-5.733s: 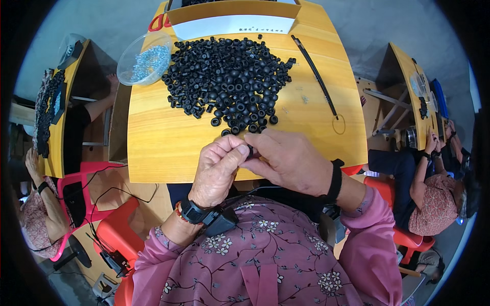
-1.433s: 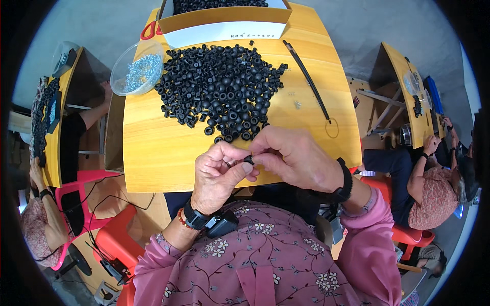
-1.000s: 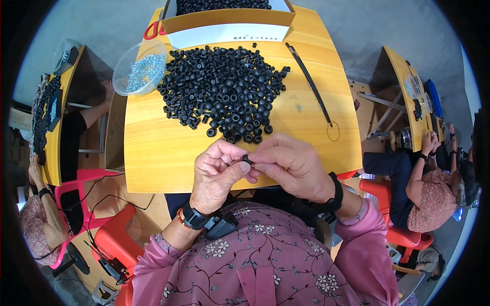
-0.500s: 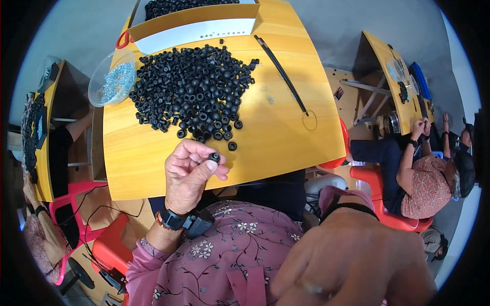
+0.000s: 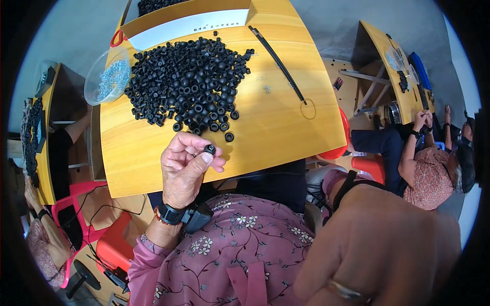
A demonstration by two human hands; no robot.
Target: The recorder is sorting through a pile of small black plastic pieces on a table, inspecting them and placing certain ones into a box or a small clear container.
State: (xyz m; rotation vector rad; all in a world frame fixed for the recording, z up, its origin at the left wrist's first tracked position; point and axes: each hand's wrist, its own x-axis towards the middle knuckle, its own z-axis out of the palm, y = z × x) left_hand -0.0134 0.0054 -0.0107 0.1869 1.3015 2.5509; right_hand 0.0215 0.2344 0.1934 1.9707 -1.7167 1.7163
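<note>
Just past the table's near edge, my left hand (image 5: 185, 168) pinches a small black plastic cap (image 5: 210, 149) between thumb and fingers, its hollow end facing up. Large and close at the lower right is my right hand (image 5: 377, 250), back toward me, with a ring on one finger. Its fingertips run out below the picture, so what they hold, if anything, is hidden. Beyond my left hand spreads a heap of similar black caps (image 5: 189, 86), with a few loose ones at its near side. A clear round tub (image 5: 90, 92) of small shiny pieces stands left of the heap.
Behind the heap sits a white cardboard box (image 5: 189, 25) with more black pieces, red scissor handles (image 5: 118, 38) beside it. Thin black rods (image 5: 278, 64) and a rubber band (image 5: 308, 109) lie on the yellow table (image 5: 286, 137). People work at side tables.
My right hand has moved right, and its ring shows more clearly. My left hand keeps its pinch on the cap. The table scene has shifted slightly left and up.
</note>
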